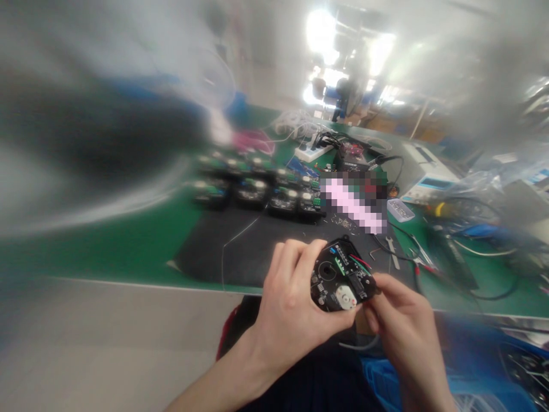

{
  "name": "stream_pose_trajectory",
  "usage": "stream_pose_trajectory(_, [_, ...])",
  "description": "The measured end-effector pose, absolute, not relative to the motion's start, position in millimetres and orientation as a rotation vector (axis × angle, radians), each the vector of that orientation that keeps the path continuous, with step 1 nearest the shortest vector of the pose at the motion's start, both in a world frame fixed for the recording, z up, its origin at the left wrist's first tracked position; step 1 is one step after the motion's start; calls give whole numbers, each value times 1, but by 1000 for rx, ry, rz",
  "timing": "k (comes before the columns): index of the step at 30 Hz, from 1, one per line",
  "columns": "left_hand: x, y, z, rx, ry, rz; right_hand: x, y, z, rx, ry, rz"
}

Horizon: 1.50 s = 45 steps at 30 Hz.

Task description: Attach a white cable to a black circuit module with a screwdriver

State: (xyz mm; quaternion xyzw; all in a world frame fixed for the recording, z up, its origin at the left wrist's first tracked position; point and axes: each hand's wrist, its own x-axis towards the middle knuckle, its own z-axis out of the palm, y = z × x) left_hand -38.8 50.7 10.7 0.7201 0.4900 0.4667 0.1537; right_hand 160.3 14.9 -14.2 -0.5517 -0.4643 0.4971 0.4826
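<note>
Above the near edge of the bench, a black circuit-board module (328, 271) is tilted so that its component side shows. On its face are a green connector, a round white part and thin red, black and green wires. My left hand (294, 292) is wrapped around its left side, thumb along the lower edge. At the lower right corner, my right hand (405, 315) has its thumb and fingers closed on the edge. What those right fingertips press on underneath is hidden.
Similar black modules (283, 197) stand in rows on a dark mat (206, 246). Small screws (343, 222), a wrench (392, 253), a small clear box (400, 210), cables and a bench instrument (422, 171) lie to the right. A blue bin (386, 377) sits below.
</note>
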Motion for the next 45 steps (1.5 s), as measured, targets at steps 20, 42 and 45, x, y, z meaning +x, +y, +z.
stream_pose_trajectory(20, [-35, 66, -44, 1835, 1510, 1313, 143, 45, -11, -1535, -1534, 776])
stream_pose_trajectory(42, [-53, 87, -72, 1942, 1432, 1487, 129, 59, -40, -1483, -1602, 652])
stream_pose_trajectory(45, [-46, 88, -72, 1907, 1485, 1564, 128, 60, -37, -1481, -1591, 669])
